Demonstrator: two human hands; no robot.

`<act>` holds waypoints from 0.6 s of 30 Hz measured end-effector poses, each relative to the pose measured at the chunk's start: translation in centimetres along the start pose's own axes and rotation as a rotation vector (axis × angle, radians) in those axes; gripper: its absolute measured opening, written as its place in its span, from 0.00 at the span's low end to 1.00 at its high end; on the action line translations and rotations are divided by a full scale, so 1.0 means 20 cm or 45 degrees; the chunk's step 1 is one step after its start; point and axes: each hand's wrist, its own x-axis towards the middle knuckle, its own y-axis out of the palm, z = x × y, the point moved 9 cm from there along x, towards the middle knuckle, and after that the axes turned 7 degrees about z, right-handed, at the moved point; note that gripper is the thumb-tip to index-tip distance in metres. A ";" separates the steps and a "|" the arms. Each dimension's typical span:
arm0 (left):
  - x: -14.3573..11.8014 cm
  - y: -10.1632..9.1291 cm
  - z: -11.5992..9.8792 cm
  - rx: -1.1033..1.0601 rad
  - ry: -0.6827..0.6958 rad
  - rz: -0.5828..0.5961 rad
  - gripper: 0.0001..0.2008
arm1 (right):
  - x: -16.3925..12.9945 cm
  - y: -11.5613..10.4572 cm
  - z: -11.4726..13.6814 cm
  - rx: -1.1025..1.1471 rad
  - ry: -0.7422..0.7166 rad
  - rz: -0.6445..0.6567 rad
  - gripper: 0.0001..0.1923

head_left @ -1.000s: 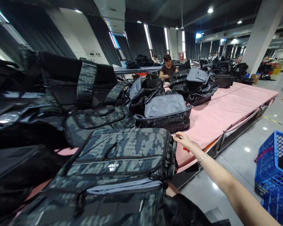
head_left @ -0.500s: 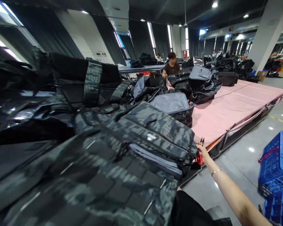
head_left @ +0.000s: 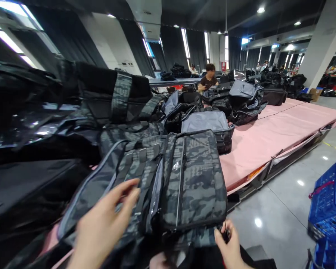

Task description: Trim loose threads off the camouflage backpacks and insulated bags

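While the camouflage bag (head_left: 182,179) lies on the pink bench (head_left: 268,138), left hand (head_left: 106,224) rests open-fingered on it; right hand (head_left: 231,244) pinches something small and dark at its near edge. Handling looks mid-way.

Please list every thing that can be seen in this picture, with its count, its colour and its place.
camouflage bag: one, dark grey-green, near edge of the table, under both hands
grey-lined bag: one, black with grey inside, behind the camouflage bag
bag piles: many, black and camouflage, left side and far end of the table
table cover: one, pink, right half of the table
crates: two at least, blue, on the floor at right
pillar: one, white, upper right
seated person: one, dark top, far end of the table
left hand: open, fingers resting on the camouflage bag
right hand: pinching a small dark object at the bag's lower corner
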 end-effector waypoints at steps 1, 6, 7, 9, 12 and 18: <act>0.00 0.11 -0.05 -0.052 0.014 0.157 0.20 | -0.04 0.03 -0.03 -0.009 0.005 0.029 0.14; 0.06 0.43 -0.34 0.040 0.198 0.365 0.23 | -0.12 0.10 -0.12 -0.028 0.039 0.180 0.15; 0.09 0.47 -0.38 0.147 0.206 0.374 0.24 | -0.12 0.09 -0.12 -0.025 0.041 0.185 0.14; 0.17 0.52 -0.42 0.326 0.170 0.395 0.23 | -0.11 0.08 -0.09 -0.019 0.032 0.188 0.14; 0.23 0.57 -0.43 0.391 0.127 0.451 0.16 | -0.08 0.08 -0.02 0.017 0.039 0.201 0.12; -0.10 0.48 -0.31 0.318 0.213 0.608 0.17 | -0.06 0.08 0.05 0.071 0.125 0.219 0.13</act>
